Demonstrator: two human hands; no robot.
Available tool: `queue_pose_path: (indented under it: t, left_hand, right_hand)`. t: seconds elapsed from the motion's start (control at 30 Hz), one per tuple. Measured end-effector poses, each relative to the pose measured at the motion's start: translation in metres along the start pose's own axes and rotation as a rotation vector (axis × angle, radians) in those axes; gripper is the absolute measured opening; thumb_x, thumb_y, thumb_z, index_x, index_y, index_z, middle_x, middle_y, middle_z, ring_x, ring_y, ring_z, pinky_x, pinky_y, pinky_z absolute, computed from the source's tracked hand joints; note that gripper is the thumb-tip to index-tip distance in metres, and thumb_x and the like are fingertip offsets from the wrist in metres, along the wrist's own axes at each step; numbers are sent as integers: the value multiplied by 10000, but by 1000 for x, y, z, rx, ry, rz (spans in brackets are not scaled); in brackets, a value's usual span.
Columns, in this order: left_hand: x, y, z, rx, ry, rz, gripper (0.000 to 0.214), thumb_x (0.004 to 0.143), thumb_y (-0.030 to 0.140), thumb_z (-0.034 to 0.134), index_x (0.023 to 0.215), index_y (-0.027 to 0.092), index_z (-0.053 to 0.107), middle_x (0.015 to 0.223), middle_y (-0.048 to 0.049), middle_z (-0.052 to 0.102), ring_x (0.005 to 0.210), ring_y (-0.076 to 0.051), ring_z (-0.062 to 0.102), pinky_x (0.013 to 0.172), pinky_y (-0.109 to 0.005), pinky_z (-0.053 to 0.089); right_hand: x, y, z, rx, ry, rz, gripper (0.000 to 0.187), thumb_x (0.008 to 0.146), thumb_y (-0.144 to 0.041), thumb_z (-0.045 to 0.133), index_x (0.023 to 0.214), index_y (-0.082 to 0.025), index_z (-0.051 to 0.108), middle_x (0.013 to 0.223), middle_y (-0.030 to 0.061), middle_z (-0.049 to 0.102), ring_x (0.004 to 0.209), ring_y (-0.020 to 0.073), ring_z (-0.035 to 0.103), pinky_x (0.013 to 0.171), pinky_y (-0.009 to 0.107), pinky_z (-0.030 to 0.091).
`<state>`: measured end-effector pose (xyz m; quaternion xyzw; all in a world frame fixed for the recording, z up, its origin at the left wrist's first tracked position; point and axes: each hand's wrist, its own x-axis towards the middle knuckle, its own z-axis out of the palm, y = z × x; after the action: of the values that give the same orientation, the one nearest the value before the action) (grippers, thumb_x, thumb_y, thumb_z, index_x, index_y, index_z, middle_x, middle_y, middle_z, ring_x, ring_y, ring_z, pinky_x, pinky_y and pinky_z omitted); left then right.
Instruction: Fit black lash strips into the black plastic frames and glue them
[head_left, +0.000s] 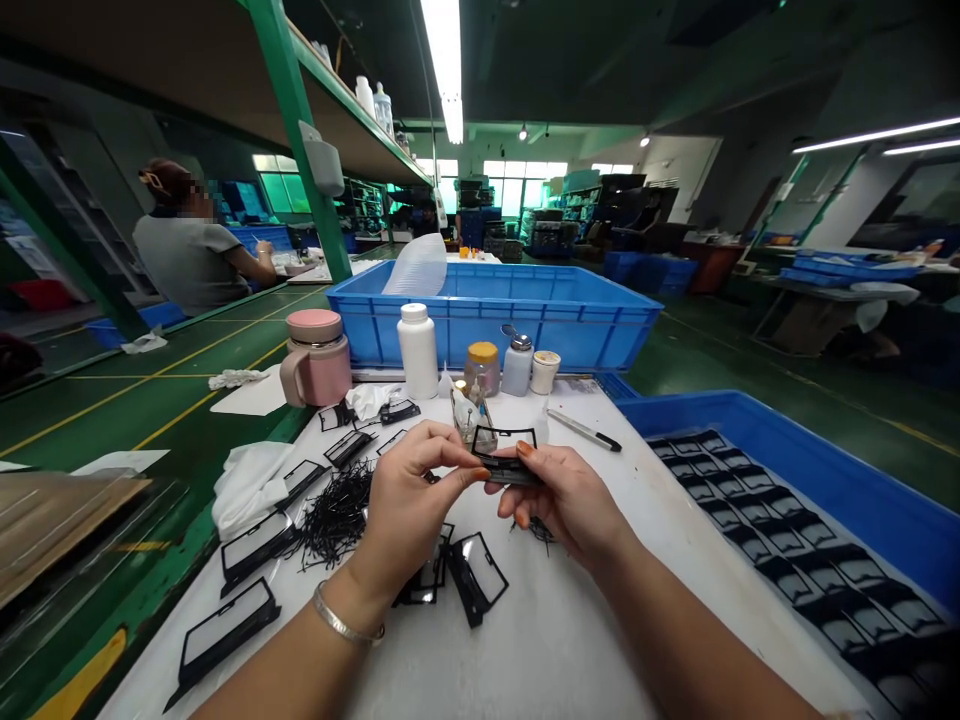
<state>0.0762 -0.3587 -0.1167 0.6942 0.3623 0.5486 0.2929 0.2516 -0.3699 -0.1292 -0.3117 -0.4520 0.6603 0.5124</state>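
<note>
Over the middle of the white table, my right hand (562, 490) grips a small black plastic frame with a clear window (504, 447). My left hand (420, 490) meets it at the left edge, thumb and fingers pinched at its lower rim; whether a small part sits in that pinch is hidden. Below and left of my hands lie several similar black frames (480, 575), (229, 630). A tangled heap of thin black strips (337, 515) spreads beside my left wrist, and a few more lie under my right hand.
A large blue bin (495, 325) stands behind a white bottle (418, 350), jars and a pink mug (319, 355). A marker-like pen (585, 430) lies at right. The right-hand blue bin (750, 410) holds rows of frames. White cloth (251, 490) lies left; a person (191, 245) sits beyond.
</note>
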Motion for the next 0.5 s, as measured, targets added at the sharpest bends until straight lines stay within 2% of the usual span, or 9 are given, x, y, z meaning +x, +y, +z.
queue_pose_path:
  t: [0.27, 0.5]
  left_hand:
    - [-2, 2, 0, 97, 40, 124, 60, 772, 176, 715, 717, 196, 706, 803, -26, 585, 760, -149, 571, 704, -272, 453]
    - [-2, 3, 0, 60, 54, 90, 75, 753, 137, 714, 704, 194, 708, 799, -21, 587, 748, -143, 572, 688, -258, 454]
  right_hand:
    - [-2, -1, 2, 11, -19, 34, 375, 805, -450, 669, 948, -105, 706, 713, 92, 690, 517, 127, 628, 424, 177, 459]
    - [-2, -1, 2, -7, -25, 64, 406, 797, -472, 670, 958, -101, 708, 732, 100, 695, 527, 129, 629, 431, 184, 461]
